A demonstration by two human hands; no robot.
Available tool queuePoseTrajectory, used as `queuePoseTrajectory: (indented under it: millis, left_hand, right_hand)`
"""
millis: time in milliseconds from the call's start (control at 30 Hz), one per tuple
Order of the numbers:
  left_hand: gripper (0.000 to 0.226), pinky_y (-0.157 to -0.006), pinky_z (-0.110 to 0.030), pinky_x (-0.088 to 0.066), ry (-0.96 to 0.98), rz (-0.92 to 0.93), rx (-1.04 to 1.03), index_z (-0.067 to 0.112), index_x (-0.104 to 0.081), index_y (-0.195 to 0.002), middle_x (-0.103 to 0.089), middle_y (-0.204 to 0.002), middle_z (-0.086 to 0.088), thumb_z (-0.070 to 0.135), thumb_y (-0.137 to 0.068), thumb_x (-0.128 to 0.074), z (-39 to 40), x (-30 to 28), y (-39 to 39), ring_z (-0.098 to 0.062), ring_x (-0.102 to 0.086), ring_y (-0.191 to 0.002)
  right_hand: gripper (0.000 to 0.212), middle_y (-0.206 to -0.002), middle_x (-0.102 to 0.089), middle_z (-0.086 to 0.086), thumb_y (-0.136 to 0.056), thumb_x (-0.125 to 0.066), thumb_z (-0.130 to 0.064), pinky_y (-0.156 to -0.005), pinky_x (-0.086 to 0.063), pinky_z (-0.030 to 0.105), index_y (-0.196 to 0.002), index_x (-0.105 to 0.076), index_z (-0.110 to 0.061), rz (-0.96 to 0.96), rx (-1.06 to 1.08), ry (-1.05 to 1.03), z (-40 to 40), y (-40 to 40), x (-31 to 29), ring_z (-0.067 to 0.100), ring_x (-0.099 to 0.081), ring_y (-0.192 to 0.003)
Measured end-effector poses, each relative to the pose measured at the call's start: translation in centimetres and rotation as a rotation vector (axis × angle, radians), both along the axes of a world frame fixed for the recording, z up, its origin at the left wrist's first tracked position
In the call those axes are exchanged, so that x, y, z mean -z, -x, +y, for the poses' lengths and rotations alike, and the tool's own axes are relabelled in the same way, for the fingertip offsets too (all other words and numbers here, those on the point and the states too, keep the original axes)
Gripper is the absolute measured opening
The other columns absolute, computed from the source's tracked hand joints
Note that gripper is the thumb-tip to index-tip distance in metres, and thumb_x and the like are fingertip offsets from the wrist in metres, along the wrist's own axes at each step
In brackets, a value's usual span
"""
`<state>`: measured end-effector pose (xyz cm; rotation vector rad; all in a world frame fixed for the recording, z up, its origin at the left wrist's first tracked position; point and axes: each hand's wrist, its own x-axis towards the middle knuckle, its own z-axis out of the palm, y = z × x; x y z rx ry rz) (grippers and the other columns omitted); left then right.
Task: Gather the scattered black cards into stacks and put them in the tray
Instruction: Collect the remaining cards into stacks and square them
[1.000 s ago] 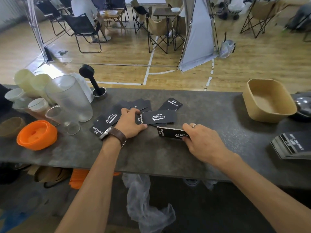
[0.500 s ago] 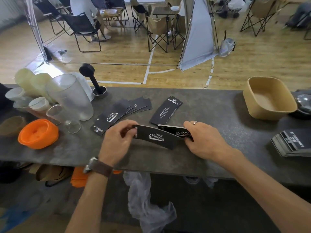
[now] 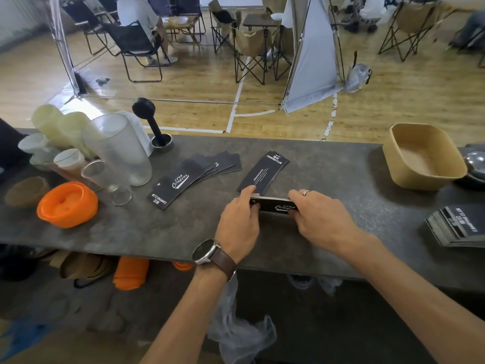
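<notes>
A small stack of black cards [image 3: 274, 204] with white lettering stands on edge near the middle of the dark counter. My left hand [image 3: 240, 222] grips its left end and my right hand [image 3: 321, 219] grips its right end. Just behind it lies a loose pair of cards [image 3: 265, 173]. A fan of several more cards [image 3: 194, 177] lies spread to the left. The tan tray [image 3: 409, 179] sits at the far right with nothing in it. Another pile of cards [image 3: 459, 227] rests at the right edge.
A frosted pitcher [image 3: 120, 151], glasses and lidded cups [image 3: 68, 158] crowd the counter's left end, beside an orange lid [image 3: 67, 204]. A black tamper [image 3: 153, 127] stands in a metal ring behind the fan. A dark bowl [image 3: 476, 164] sits behind the tray.
My left hand picked one card out of the spread, carried it right and laid it onto the stack in my right hand. Both hands now clamp that stack.
</notes>
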<state>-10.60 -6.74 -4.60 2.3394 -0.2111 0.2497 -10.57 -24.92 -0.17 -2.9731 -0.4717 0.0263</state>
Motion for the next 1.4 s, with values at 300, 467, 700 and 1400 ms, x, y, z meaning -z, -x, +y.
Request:
queuePoseTrajectory:
  millis: [300, 467, 700, 1400]
  left_hand:
    - [0.019, -0.083, -0.033, -0.047, 0.033, -0.130, -0.445, 0.012, -0.067, -0.104, -0.069, -0.100, -0.007, 0.015, -0.085, -0.064, 11.8, -0.8, -1.8, -0.025, -0.064, -0.089]
    - [0.058, -0.093, -0.042, -0.041, -0.276, 0.203, -0.564, 0.009, -0.065, -0.112, -0.063, -0.108, -0.019, 0.050, -0.072, -0.078, 18.0, 0.5, -3.3, -0.035, -0.049, -0.109]
    - [0.020, -0.079, -0.032, -0.047, 0.084, 0.017, -0.556, 0.014, -0.062, -0.104, -0.068, -0.098, -0.011, 0.013, -0.085, -0.069, 16.8, -0.5, -1.7, -0.029, -0.064, -0.091]
    - [0.038, -0.077, -0.027, -0.049, 0.011, -0.139, 0.044, 0.008, -0.063, -0.122, -0.055, -0.098, -0.001, 0.015, -0.085, -0.070, 2.5, -0.2, -0.5, -0.011, -0.055, -0.079]
  right_hand:
    - [0.016, -0.100, -0.056, -0.002, -0.099, -0.047, -0.031, -0.063, -0.038, 0.036, -0.096, -0.033, -0.024, 0.022, -0.018, -0.011, 0.3, -0.3, 0.6, 0.026, -0.058, -0.095]
    - [0.021, -0.100, -0.056, -0.001, -0.099, -0.047, -0.030, -0.063, -0.040, 0.036, -0.093, -0.028, -0.025, 0.022, -0.020, -0.013, 0.3, -0.4, 0.6, 0.027, -0.058, -0.095]
    - [0.019, -0.100, -0.056, -0.001, -0.099, -0.048, -0.031, -0.064, -0.039, 0.037, -0.094, -0.032, -0.023, 0.048, -0.014, -0.026, 0.1, -0.5, 0.5, 0.027, -0.058, -0.094]
    - [0.016, -0.093, -0.056, -0.004, -0.094, -0.050, -0.035, -0.068, -0.049, 0.041, -0.096, -0.040, -0.023, 0.065, -0.069, -0.029, 0.0, -0.3, 0.1, 0.025, -0.059, -0.088]
